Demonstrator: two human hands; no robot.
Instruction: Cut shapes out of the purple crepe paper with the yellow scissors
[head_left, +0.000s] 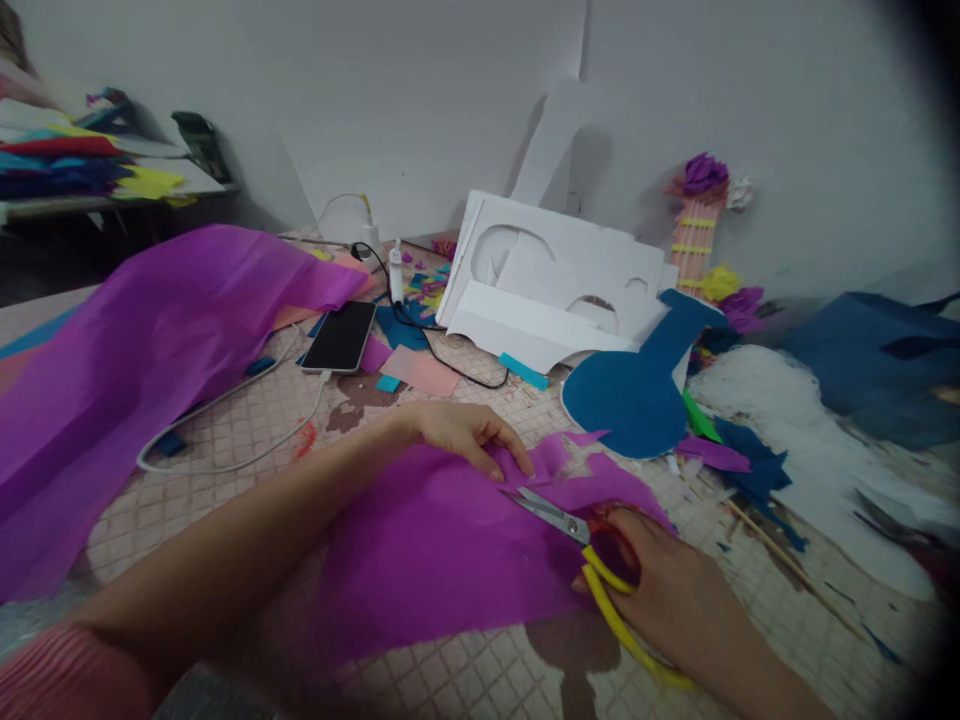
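A sheet of purple tissue paper (pixel 450 560) lies in front of me on the table, its far edge ragged with cut strips. My left hand (pixel 472 440) pinches that far edge between thumb and fingers. In my right hand (pixel 667 575) is a pair of scissors (pixel 553 515) with yellow and red handles. Their blades are slightly apart and point left, at the paper just below my left fingertips. Beyond my right hand lies a dark blue guitar-like cutout (pixel 630 400).
White cut-out board (pixel 570 275) leans at the back. A phone (pixel 341 338) with a white cable lies left, beside a larger purple sheet (pixel 172 330). White fluffy material (pixel 757 395), another pair of scissors (pixel 892 525) and a thin stick (pixel 795 570) are at right.
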